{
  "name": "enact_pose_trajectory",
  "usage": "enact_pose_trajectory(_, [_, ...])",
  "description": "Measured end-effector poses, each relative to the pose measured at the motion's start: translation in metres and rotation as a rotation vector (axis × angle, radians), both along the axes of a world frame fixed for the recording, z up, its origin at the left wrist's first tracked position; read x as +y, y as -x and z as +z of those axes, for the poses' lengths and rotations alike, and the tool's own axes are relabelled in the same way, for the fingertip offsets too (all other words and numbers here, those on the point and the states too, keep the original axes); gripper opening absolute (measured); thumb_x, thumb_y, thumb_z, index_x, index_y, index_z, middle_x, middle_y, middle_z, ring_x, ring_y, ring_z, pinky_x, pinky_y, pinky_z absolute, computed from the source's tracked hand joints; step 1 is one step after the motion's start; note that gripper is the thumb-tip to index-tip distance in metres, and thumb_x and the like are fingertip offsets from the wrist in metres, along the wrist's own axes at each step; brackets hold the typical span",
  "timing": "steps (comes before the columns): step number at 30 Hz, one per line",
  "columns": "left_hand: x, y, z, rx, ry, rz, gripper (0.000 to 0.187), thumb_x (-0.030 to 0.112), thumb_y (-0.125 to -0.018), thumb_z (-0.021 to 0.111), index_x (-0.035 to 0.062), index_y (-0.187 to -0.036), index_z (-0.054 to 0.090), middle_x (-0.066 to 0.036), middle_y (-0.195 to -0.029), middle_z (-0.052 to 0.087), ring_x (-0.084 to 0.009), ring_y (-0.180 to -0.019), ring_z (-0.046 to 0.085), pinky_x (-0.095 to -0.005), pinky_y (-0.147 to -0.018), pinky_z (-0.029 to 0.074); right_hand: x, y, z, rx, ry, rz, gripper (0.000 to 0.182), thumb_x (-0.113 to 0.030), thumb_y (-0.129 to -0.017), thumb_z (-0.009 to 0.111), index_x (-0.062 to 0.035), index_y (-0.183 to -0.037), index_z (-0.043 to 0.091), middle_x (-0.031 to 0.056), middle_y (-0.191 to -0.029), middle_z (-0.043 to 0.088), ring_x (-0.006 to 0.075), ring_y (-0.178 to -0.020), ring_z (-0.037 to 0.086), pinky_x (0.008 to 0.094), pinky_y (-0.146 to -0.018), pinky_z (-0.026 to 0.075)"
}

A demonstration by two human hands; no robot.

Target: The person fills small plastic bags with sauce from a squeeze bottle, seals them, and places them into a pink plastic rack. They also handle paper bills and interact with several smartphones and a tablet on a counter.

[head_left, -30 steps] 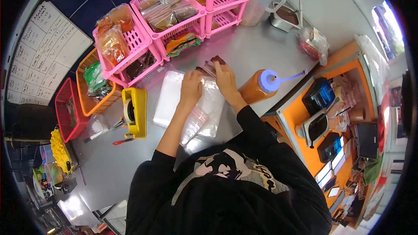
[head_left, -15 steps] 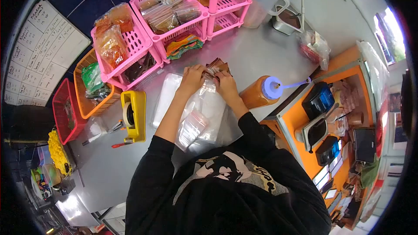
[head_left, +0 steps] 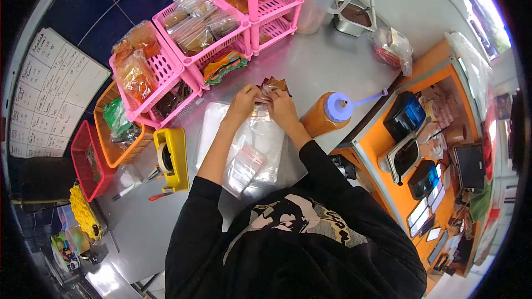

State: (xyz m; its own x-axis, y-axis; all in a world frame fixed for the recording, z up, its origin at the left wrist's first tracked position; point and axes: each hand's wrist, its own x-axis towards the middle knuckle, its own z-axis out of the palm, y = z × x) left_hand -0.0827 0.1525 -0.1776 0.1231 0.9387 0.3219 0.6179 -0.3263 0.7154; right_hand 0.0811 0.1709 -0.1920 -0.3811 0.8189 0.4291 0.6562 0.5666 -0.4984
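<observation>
My left hand (head_left: pixel 244 102) and my right hand (head_left: pixel 281 107) meet above the clear plastic bags (head_left: pixel 260 133), fingers bent and pinched together. Between them they grip a small brown packet (head_left: pixel 275 84), whose dark, shiny corners stick out beyond the fingertips. Exactly what is inside the packet cannot be made out. Under my forearms lies a smaller stack of zip bags (head_left: pixel 244 167) with a reddish strip. Just right of my right hand, a squeeze bottle (head_left: pixel 327 115) with orange-brown contents and a lilac cap leans over.
Pink stacked baskets (head_left: pixel 244 22) with filled bags stand at the back. Left are an orange basket (head_left: pixel 105 124), a red basket (head_left: pixel 77 149) and a yellow tape dispenser (head_left: pixel 178 160). A metal container (head_left: pixel 354 19) and a wrapped red bundle (head_left: pixel 392 50) sit at the back right.
The camera view has shifted and tilted slightly. Both hands stay together at the brown packet, with only small finger movement.
</observation>
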Motion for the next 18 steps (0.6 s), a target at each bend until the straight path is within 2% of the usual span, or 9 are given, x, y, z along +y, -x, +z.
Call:
enact_pose_trajectory(4, [-0.019,0.005,0.014,0.153,-0.18,0.096,0.036,0.004,-0.068,0.067,0.0034,-0.102,0.055,-0.015,-0.098,0.055,-0.035,-0.095,0.054,-0.0427,-0.086,0.043,0.009,0.004,-0.009,-0.029,0.057,-0.07,0.019,-0.007,-0.073,0.063,-0.0034,-0.092,0.065,0.014,-0.09,0.062,0.0349,-0.084,0.06,0.0419,-0.074,0.05])
enact_pose_trajectory(5, [-0.027,0.009,0.019,0.154,-0.106,0.024,0.039,0.005,-0.066,0.069,0.0027,-0.102,0.055,-0.016,-0.097,0.055,-0.0359,-0.096,0.053,-0.0432,-0.087,0.042,0.006,0.008,-0.007,0.245,0.205,-0.088,0.016,-0.008,-0.076,0.061,-0.0053,-0.091,0.066,0.0138,-0.092,0.064,0.0342,-0.081,0.062,0.0413,-0.073,0.051])
enact_pose_trajectory(7, [-0.04,0.015,0.017,0.248,-0.065,-0.085,0.041,0.005,-0.063,0.067,0.0027,-0.102,0.055,-0.017,-0.098,0.057,-0.0359,-0.099,0.052,-0.0425,-0.089,0.041,-0.005,0.01,0.012,-0.105,0.175,-0.129,0.018,-0.011,-0.081,0.055,-0.0079,-0.096,0.065,0.0123,-0.096,0.065,0.0319,-0.087,0.062,0.0392,-0.075,0.051])
enact_pose_trajectory(8, [-0.042,0.016,0.016,0.25,-0.046,-0.11,0.04,0.003,-0.064,0.065,0.0024,-0.103,0.056,-0.017,-0.101,0.058,-0.0357,-0.101,0.052,-0.0423,-0.09,0.041,0.005,0.023,-0.041,0.5,0.265,0.0,0.018,-0.013,-0.082,0.054,-0.0065,-0.095,0.064,0.0137,-0.098,0.064,0.0304,-0.094,0.06,0.0391,-0.079,0.049])
enact_pose_trajectory(9, [-0.04,0.017,0.011,0.199,0.032,-0.054,0.037,0.003,-0.068,0.063,0.0025,-0.105,0.056,-0.017,-0.104,0.058,-0.0356,-0.101,0.053,-0.0413,-0.091,0.04,0.018,0.036,-0.074,0.292,0.147,0.049,0.017,-0.014,-0.081,0.053,-0.0049,-0.092,0.063,0.0141,-0.098,0.062,0.0303,-0.096,0.057,0.0399,-0.08,0.047])
enact_pose_trajectory(11, [-0.039,0.019,0.001,0.187,-0.123,-0.034,0.027,0.003,-0.077,0.06,0.0022,-0.104,0.057,-0.015,-0.098,0.06,-0.0336,-0.095,0.055,-0.0375,-0.087,0.043,-0.02,0.019,-0.005,0.144,0.003,-0.022,0.015,-0.011,-0.08,0.052,-0.0058,-0.089,0.063,0.0122,-0.095,0.06,0.0309,-0.092,0.056,0.0398,-0.079,0.047])
enact_pose_trajectory(13, [-0.031,0.024,0.001,-0.174,0.349,0.04,0.019,-0.001,-0.078,0.057,0.0004,-0.097,0.058,-0.014,-0.089,0.061,-0.0325,-0.079,0.059,-0.0349,-0.073,0.048,-0.039,0.019,0.012,0.181,0.047,-0.07,0.017,-0.01,-0.08,0.052,-0.0068,-0.092,0.063,0.0132,-0.097,0.059,0.0312,-0.093,0.056,0.0399,-0.08,0.047])
enact_pose_trajectory(15, [-0.025,0.04,-0.009,0.187,0.054,-0.067,0.019,-0.002,-0.078,0.057,0.0005,-0.097,0.06,-0.014,-0.089,0.062,-0.0303,-0.077,0.06,-0.0359,-0.069,0.049,-0.052,0.02,0.015,0.234,0.016,0.002,0.024,-0.009,-0.08,0.051,-0.0054,-0.101,0.061,0.0157,-0.104,0.058,0.0318,-0.095,0.056,0.0398,-0.083,0.047])
enact_pose_trajectory(18, [-0.041,0.02,0.024,0.144,0.104,-0.256,0.02,0.0,-0.078,0.059,-0.0006,-0.097,0.061,-0.015,-0.089,0.063,-0.0292,-0.079,0.061,-0.0367,-0.071,0.048,-0.085,0.0,0.055,0.227,0.182,0.06,0.038,-0.008,-0.079,0.053,-0.0019,-0.116,0.055,0.0186,-0.113,0.055,0.0338,-0.096,0.056,0.0394,-0.087,0.047])
